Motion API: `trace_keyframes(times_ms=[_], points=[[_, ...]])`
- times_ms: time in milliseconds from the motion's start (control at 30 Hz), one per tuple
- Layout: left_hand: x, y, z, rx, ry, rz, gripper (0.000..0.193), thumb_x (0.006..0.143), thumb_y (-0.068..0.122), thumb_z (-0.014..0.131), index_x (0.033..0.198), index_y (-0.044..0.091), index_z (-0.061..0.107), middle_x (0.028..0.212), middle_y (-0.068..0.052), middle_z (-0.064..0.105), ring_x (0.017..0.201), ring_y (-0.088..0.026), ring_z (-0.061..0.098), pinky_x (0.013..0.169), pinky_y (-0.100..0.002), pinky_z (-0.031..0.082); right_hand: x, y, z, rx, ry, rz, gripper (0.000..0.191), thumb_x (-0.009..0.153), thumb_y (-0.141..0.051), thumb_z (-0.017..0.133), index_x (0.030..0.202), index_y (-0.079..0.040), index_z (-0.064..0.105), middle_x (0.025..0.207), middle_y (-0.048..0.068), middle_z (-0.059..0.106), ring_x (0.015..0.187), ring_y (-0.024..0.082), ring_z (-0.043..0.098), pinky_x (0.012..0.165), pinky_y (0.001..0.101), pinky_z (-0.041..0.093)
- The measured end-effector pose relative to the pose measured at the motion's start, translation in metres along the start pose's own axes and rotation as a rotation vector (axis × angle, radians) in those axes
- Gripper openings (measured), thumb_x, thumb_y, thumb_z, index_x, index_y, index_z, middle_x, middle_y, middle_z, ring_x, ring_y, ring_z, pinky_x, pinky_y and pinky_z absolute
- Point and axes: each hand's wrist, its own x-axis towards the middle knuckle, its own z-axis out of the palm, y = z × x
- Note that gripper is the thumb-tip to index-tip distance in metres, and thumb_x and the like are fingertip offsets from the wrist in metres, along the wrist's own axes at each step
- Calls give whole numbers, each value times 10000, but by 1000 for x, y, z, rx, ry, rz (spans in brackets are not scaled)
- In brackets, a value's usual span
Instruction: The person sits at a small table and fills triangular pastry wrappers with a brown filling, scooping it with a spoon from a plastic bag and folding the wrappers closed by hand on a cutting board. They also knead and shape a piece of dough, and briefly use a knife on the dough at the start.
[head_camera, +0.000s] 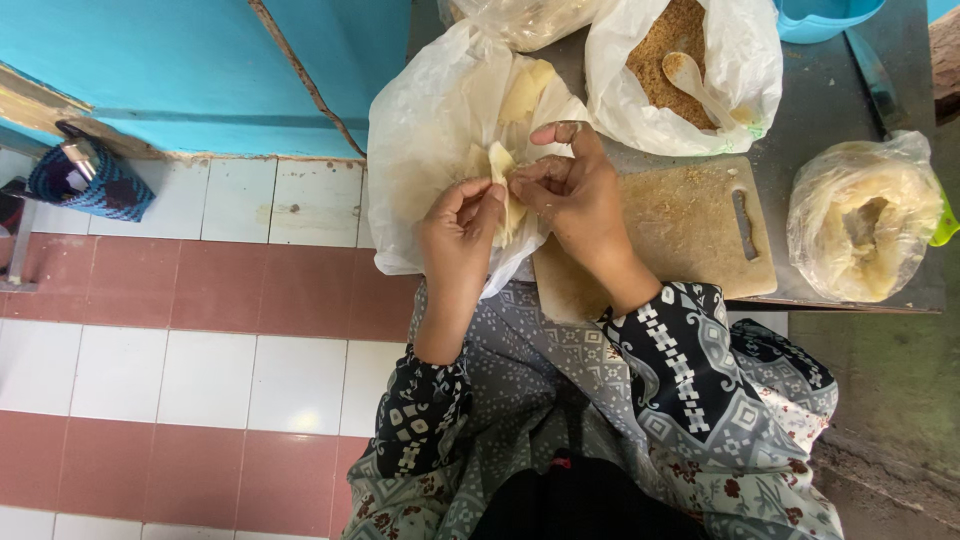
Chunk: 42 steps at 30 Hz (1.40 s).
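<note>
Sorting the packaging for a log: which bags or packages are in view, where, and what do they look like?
White plastic bag: under both hands, crumpled, holding pale sheets.
White bag: top centre, open, brown crumbs and a spoon inside.
Clear bag: right table edge, rounded, pale yellowish contents.

wall (200, 70) turquoise | floor (150, 330) red-white tiles | sleeve (690, 370) black-white patterned

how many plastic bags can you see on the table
4: a white bag under the hands, a bag of brown crumbs with a spoon, a clear bag at the top edge, a tied bag at right. Others may lie out of frame.
</note>
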Motion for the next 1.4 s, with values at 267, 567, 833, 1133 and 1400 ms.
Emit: trace_keyframes(times_ms=[267,567,833,1133,1400], points=[[-8,-10,5,-102,43,-59,221,963,101,751,1110,-65,750,917,-74,778,793,-66,684,715,-213,558,-4,1,-1,83,36,-7,459,919,138,661,1274,-30,423,940,84,695,856,120,691,782,240,553],[-7,-16,2,-161,-17,-15,237,988,129,713,1127,-60,745,980,-45,761,844,-59,696,751,-224,590,-7,2,2,50,20,-113,489,960,122,666,1344,-28,405,1003,64,648,932,115,654,858,252,543],[-7,-20,-6,-188,-68,-118,238,1009,122,711,1153,-63,752,928,-56,761,804,-76,675,728,-221,557,-14,2,6,-39,9,-143,524,955,106,685,1373,-40,406,1051,45,631,991,113,651,923,252,545],[-10,-19,-5,-268,-64,-103,181,998,49,682,1138,-56,731,1006,-103,770,887,-134,741,810,-269,631,-14,10,4,-23,145,-162,459,930,150,646,1290,-44,439,1000,49,611,903,112,608,806,238,513],[0,-1,-27,-771,82,-217,154,1014,111,559,1129,9,566,1109,-117,704,1003,-204,741,866,-383,626,-19,-8,-39,529,329,-171,368,957,182,552,1257,-19,484,1026,92,629,896,168,636,811,284,552]])
